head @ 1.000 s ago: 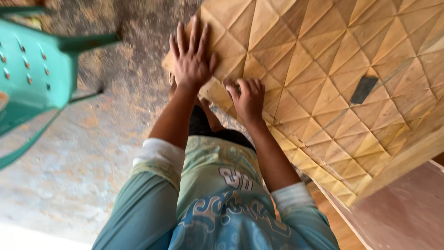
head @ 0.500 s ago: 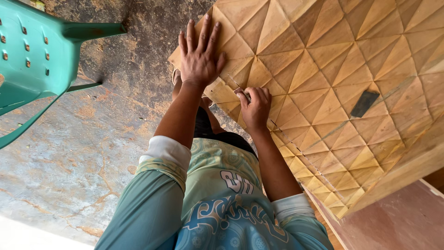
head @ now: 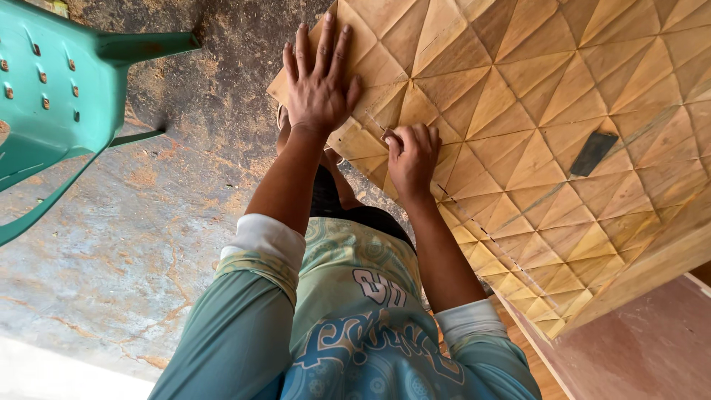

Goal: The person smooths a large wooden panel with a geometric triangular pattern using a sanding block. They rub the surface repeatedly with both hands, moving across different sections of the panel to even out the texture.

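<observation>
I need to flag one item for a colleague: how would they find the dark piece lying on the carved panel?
Start at the big wooden panel carved in raised triangles. Look right of both hands, toward its right edge: the dark flat rectangle lies there alone, the only grey-black thing among tan facets.

We see no packages, labels, signs or screens here.
</observation>
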